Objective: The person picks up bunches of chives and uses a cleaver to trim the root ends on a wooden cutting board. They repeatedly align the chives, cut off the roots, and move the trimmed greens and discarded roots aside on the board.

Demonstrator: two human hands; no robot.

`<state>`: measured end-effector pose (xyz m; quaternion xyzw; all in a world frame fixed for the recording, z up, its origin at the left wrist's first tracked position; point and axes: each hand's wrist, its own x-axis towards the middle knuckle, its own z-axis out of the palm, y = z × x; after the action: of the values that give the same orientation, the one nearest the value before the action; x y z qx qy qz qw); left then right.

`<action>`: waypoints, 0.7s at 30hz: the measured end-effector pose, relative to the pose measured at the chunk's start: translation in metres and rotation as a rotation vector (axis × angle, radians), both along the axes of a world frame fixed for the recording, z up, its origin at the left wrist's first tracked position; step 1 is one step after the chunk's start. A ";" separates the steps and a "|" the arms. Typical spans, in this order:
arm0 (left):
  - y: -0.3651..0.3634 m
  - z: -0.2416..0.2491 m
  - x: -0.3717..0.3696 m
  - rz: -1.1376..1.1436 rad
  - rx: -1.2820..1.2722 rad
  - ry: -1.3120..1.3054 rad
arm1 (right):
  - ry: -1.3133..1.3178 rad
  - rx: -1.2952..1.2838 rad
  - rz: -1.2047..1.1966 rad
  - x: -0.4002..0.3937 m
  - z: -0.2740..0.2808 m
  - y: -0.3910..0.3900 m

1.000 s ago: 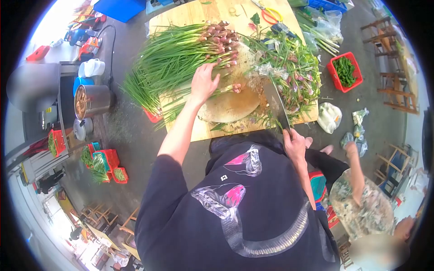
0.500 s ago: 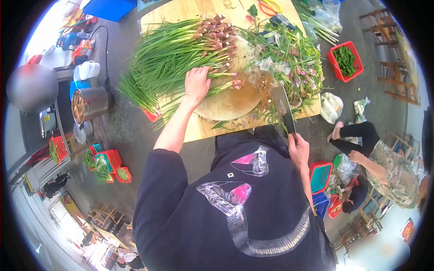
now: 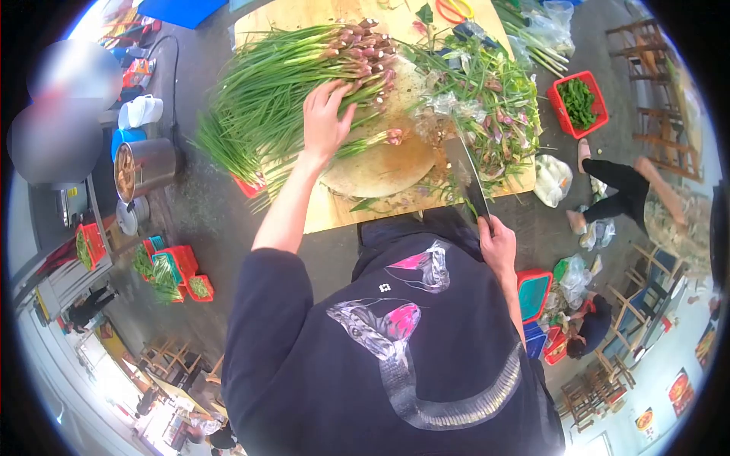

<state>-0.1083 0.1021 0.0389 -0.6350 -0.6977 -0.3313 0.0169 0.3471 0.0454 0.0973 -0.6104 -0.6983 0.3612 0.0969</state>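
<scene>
My left hand (image 3: pixel 327 118) rests on the large pile of green onions (image 3: pixel 266 87), its fingers apart near the reddish bulb ends. The pile lies over a round chopping board (image 3: pixel 388 171) on the wooden table (image 3: pixel 334 215). A few stalks with pink bulbs stick out below my hand. In my right hand (image 3: pixel 498 242), at the table's front edge, is the handle of a cleaver (image 3: pixel 468 175). Its broad blade points away from me, at the right side of the round board. Right of the board spreads a heap of trimmings (image 3: pixel 498 114) with leaves and purplish skins.
Red basket (image 3: pixel 579 104) of leafy greens and a white bag (image 3: pixel 553 181) lie on the floor at right. A person (image 3: pixel 623 190) walks there; another (image 3: pixel 593 327) is low down. A large metal pot (image 3: pixel 148 171) and vegetable baskets (image 3: pixel 179 266) stand at left.
My left hand has moved up the pile toward the bulbs, and its fingers have spread. The cleaver stays in my right hand. The person at the right has stepped farther right.
</scene>
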 end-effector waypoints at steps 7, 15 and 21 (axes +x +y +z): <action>-0.093 -0.028 0.045 0.072 -0.390 -0.137 | 0.094 0.091 0.034 0.008 -0.011 0.013; -0.101 -0.005 0.062 0.029 -0.449 -0.019 | 0.115 0.063 0.178 0.022 -0.032 0.040; -0.112 -0.021 0.081 0.099 -0.644 0.065 | 0.115 -0.070 0.256 0.016 -0.023 0.066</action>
<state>-0.0271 -0.0103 0.0179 -0.5832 -0.7958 -0.0716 -0.1464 0.3629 0.1110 0.0739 -0.4977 -0.7506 0.4291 0.0687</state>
